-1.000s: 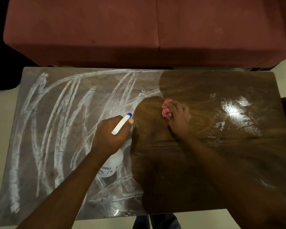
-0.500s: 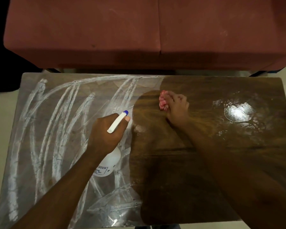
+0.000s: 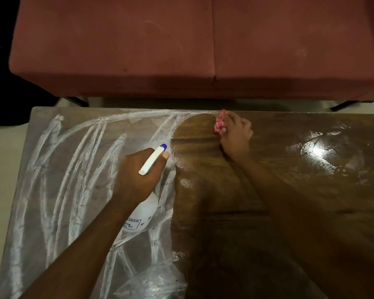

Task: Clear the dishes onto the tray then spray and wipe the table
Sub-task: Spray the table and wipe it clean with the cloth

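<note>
1. Presently, the table (image 3: 225,212) shows a rectangular wooden top with rounded corners. Its right half is dark, glossy and grain-marked; its left half is dull grey.
2. White streaks (image 3: 73,169) cross the left half in long curved arcs, chalky and smeared in look.
3. The left hand (image 3: 136,175) grips a bottle (image 3: 145,214) at the neck, fingers curled round it. One fingertip shows beside the nozzle (image 3: 152,159).
4. The bottle is a rounded white plastic body with a printed label. It sits over the streaked half, near mid-table. Whether its base touches the top cannot be told. The nozzle is slim and white with a blue tip, and points toward the far right.
5. The right hand (image 3: 235,134) clasps a cloth (image 3: 220,124), bunched, pink-and-white in pattern. The cloth is pressed against the top at the far edge, where streaked and glossy areas meet.
6. A wet glare patch (image 3: 317,152) lies on the right half, irregular in outline.
7. A sofa (image 3: 181,50) stands beyond the far edge, in matte red-brown fabric, with one seam between two cushions.
8. Pale floor (image 3: 0,158) borders the table's left side.
</note>
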